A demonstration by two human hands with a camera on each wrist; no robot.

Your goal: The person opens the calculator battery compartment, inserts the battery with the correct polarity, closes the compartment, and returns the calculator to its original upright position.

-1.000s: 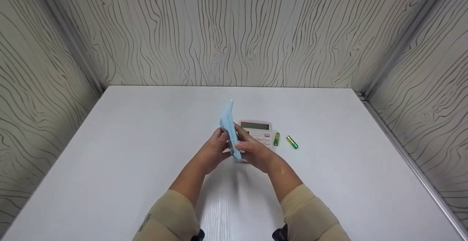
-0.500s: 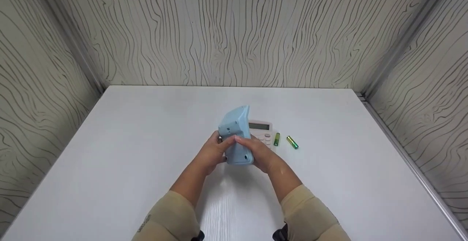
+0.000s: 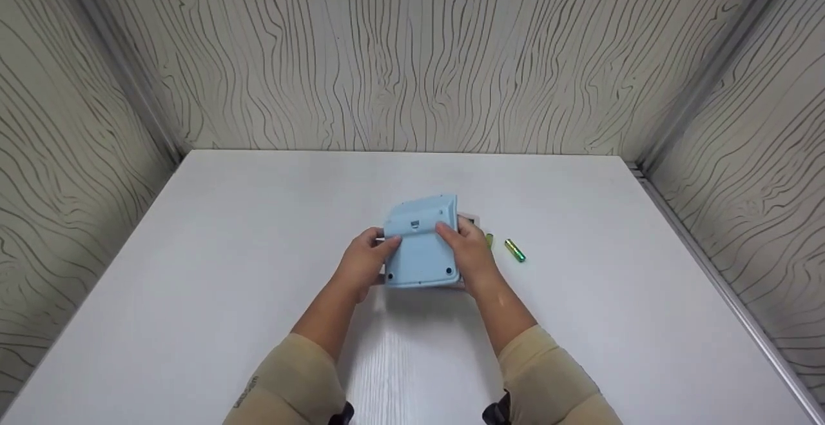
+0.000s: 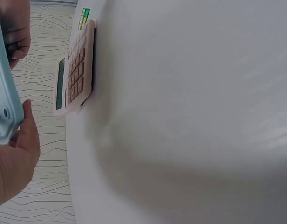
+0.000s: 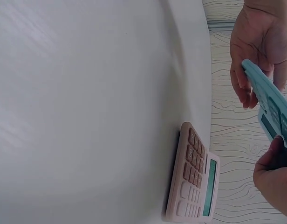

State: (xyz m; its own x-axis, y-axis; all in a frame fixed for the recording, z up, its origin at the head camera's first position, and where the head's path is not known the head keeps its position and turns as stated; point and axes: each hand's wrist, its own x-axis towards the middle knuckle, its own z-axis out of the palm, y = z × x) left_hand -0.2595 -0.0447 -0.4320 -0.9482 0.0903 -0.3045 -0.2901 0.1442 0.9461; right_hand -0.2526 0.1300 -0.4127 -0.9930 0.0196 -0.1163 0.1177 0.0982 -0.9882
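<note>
Between the two hands, head view: light-blue plastic calculator, back toward camera; left hand pinches its left edge, right hand its right edge, thumbs on the back. Shiny green cylindrical battery right of the right hand. Left wrist view: pale-pink plastic calculator on white table, lower than both hands. Right wrist view: light-blue calculator's display side partly visible, held off the table.

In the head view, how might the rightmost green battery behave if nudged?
The battery would probably roll: it is a cylinder lying on its side on the flat tabletop. It looks shiny, so may be slippery, and its straight outline suggests it is stiff.
</note>
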